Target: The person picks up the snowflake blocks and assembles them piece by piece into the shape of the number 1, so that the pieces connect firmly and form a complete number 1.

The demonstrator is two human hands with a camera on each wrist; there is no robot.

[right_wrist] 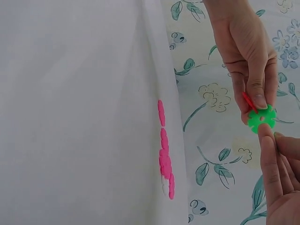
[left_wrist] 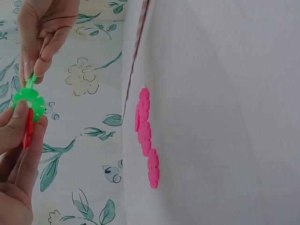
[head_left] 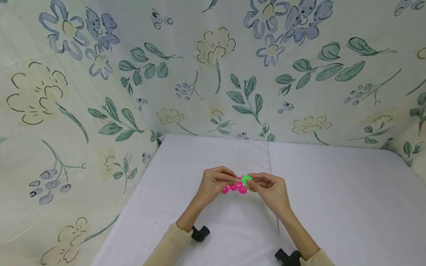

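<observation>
My left hand pinches a notched green plastic disc between thumb and fingers, with a red disc seen nearly edge-on against it. Facing it, my right hand grips a second green disc, which meets the first at an angle. Whether the two are locked together I cannot tell. Both hands are close together above the table. Several pink flower-shaped discs lie on the cloth just beneath them. In the right wrist view, a small white piece shows beside the pink ones.
A white cloth covers the table, with a crease running front to back. Floral fabric hangs behind the table and at its left side. Black devices sit at both wrists.
</observation>
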